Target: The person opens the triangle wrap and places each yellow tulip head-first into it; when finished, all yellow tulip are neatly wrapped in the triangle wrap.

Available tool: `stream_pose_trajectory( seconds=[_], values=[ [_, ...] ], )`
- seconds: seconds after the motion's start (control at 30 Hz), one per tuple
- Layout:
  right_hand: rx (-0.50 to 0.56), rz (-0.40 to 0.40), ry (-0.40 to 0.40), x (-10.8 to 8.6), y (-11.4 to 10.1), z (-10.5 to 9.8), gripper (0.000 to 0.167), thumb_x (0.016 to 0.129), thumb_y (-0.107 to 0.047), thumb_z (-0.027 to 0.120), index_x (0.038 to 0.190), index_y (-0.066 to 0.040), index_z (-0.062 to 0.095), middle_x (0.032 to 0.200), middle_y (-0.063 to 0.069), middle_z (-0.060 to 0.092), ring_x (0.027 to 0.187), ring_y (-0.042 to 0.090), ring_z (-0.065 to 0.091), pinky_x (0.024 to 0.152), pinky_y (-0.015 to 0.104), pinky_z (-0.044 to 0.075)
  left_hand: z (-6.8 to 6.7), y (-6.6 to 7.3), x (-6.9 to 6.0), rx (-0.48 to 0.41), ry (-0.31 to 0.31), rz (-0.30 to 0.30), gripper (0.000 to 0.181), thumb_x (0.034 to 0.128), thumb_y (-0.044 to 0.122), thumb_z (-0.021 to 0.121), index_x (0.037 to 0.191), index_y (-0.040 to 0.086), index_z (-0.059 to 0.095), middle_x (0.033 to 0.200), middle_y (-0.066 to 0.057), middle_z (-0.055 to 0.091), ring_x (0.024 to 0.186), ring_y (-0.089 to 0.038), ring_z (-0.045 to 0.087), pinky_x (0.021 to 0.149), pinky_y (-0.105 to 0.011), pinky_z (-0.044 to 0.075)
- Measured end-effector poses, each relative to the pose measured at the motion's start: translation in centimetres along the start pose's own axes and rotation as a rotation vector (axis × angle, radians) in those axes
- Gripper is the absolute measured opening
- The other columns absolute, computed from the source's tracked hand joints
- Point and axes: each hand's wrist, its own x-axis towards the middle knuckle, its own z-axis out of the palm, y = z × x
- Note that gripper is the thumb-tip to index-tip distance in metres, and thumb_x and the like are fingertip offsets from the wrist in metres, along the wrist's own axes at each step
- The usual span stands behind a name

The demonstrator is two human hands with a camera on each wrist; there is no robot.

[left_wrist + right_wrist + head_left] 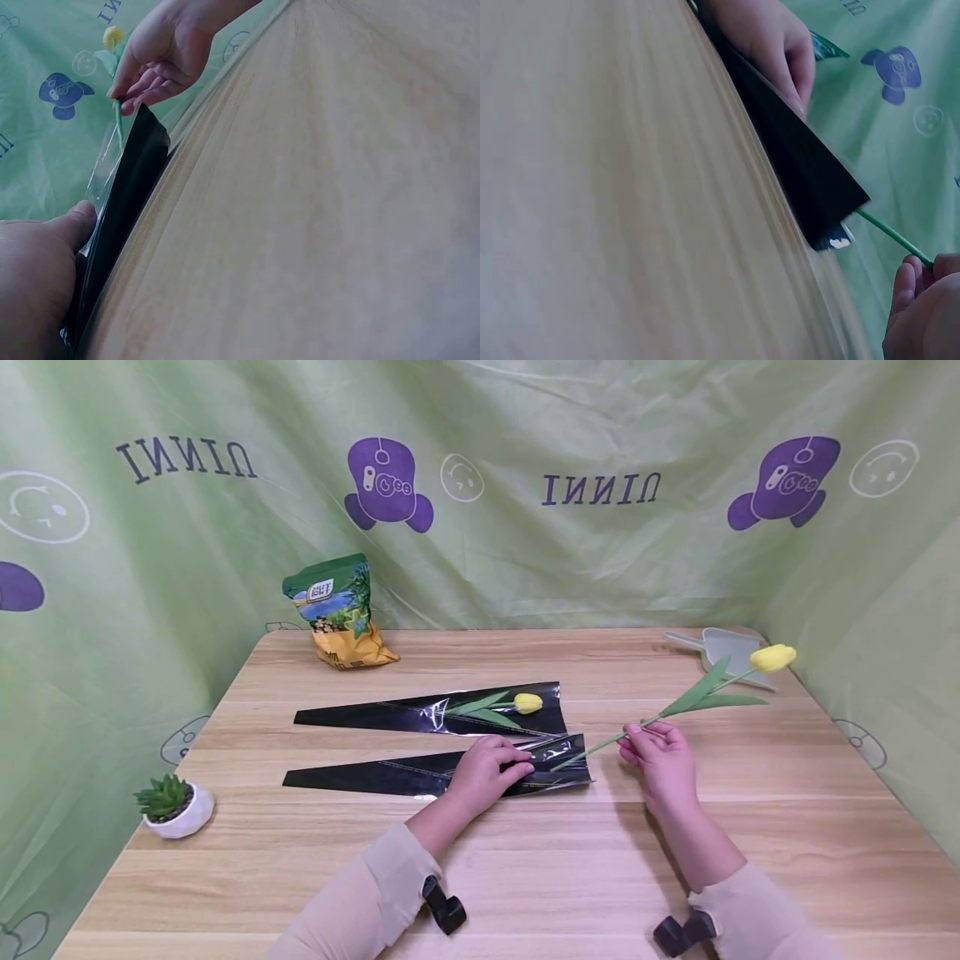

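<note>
Items: one yellow tulip [692, 695], one black sleeve [405, 779], both in hand.
The right hand [663, 768] pinches the tulip's stem, its lower tip at the sleeve's open end on the table [300, 877]; the left hand [483, 777] pinches the sleeve near that end (just beyond, I see another tulip [527, 703] in another sleeve [382, 717]).

Front flower sleeve [420, 774]: covered midway by left hand [483, 772]; fine print too small to read.
Held yellow tulip [692, 693]: hidden at stem tip behind front flower sleeve in right wrist view.
Dustpan [733, 643], beyond front flower sleeve to its right: partly covered by held yellow tulip.
Left hand: cut off in left wrist view.
Right hand [663, 764]: cut off in right wrist view.
</note>
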Motion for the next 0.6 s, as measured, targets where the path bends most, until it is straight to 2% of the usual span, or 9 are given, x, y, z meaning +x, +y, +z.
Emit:
stream_pose_trajectory(
  seconds=[0.23,0.6],
  values=[
    [-0.025,0.033,-0.055,-0.9,1.1,1.3,0.015,0.097,0.001,0.054,0.1,-0.008,0.042,0.074,-0.012,0.072,0.07,0.002,0.069,0.071,0.017,0.058,-0.2,0.2,0.0,0.023,-0.008,-0.001,0.022,0.0881,0.03,0.073,0.104,0.017,0.078,0.1,-0.002,0.071,0.1,-0.02,0.063,0.09,-0.033,0.051],
    [-0.018,0.104,-0.11,-1.5,1.6,1.8,0.016,0.097,0.002,0.053,0.1,-0.008,0.04,0.076,-0.012,0.072,0.074,0.001,0.07,0.075,0.017,0.058,-0.3,0.4,0.0,0.011,-0.002,0.002,0.021,0.088,0.028,0.073,0.103,0.016,0.078,0.099,-0.002,0.071,0.099,-0.02,0.063,0.091,-0.033,0.051]
  ],
)
